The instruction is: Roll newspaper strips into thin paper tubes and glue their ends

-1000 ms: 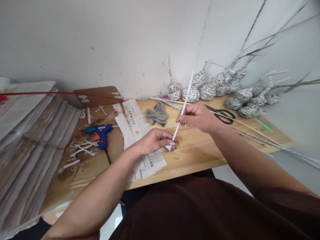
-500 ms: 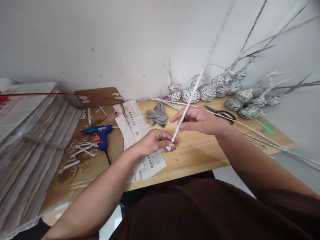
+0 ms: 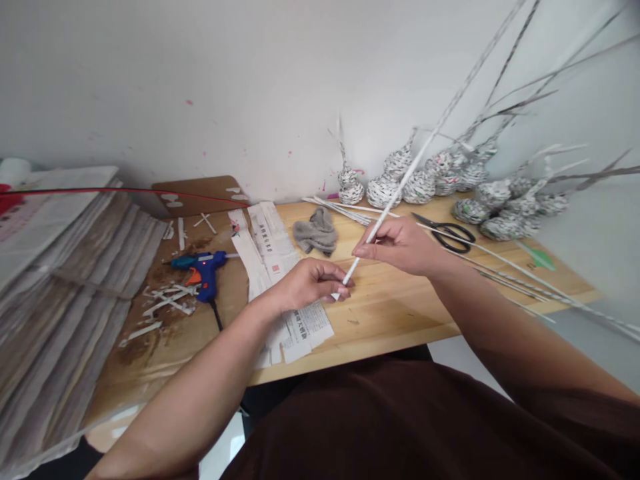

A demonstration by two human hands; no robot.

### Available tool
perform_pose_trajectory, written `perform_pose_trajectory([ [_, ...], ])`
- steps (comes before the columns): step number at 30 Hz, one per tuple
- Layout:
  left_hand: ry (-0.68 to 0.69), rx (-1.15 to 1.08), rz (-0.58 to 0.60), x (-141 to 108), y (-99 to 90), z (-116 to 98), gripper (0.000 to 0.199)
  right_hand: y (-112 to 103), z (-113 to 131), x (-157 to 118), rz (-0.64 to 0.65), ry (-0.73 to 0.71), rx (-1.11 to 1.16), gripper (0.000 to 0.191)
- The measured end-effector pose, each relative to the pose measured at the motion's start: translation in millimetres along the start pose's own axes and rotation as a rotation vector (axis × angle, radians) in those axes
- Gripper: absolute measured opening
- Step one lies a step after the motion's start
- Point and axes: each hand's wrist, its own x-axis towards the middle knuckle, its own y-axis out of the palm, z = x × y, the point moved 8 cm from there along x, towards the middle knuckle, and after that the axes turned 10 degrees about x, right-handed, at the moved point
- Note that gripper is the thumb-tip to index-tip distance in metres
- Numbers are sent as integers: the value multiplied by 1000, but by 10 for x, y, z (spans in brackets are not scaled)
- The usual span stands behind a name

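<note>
A long, thin white paper tube [image 3: 417, 162] slants up to the right above the wooden table. Its lower end is pinched between the thumb and fingers of my left hand [image 3: 317, 285]. A little higher on the tube, my right hand [image 3: 400, 245] grips it between thumb and fingers. Below my left hand lie printed newspaper strips [image 3: 300, 328]. A crumpled grey cloth [image 3: 317, 231] rests behind the hands, and black-handled scissors [image 3: 453, 237] lie beyond my right hand.
Woven paper gourd shapes [image 3: 383, 191] line the wall, their stems sticking up and right. Thin paper tubes [image 3: 505, 283] lie at right. A blue glue gun [image 3: 206, 273] rests on cardboard at left, beside a tall newspaper stack [image 3: 75, 280] and paper scraps [image 3: 173, 298].
The fingers of my right hand have closed on the tube, where they were looser before. The tube's upper part now leans further right. My left hand has stayed almost in place.
</note>
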Motion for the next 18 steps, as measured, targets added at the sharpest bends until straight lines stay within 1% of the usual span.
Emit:
perform_pose_trajectory([
  [1,-2,4,-1,1,0,-1,28,-44,-14,0,-63,3,-14,29],
  [2,-1,10,-2,2,0,-4,27,-67,-21,-2,-98,3,-12,29],
  [3,1,17,-3,2,-1,-8,27,-62,-19,-2,-98,-1,4,29],
  [6,1,31,-9,2,-9,-17,25,39,22,-5,20,-17,55,30],
  [7,0,34,-10,2,-10,-20,25,56,31,-7,40,-16,53,29],
  [8,-1,34,-11,2,-12,-22,25,52,32,-8,33,-11,42,27],
  [11,-2,47,-10,2,-14,-27,25,-21,21,-9,-67,-3,-2,25],
  [12,-1,55,-10,3,-16,-27,25,-28,22,-10,-78,-7,-1,25],
  [13,2,59,-11,4,-19,-26,25,-15,27,-11,-61,-13,12,25],
  [16,12,52,-16,11,-28,-13,24,71,50,-24,66,-15,48,27],
  [18,10,45,-20,14,-38,3,24,67,63,-36,81,-11,8,26],
])
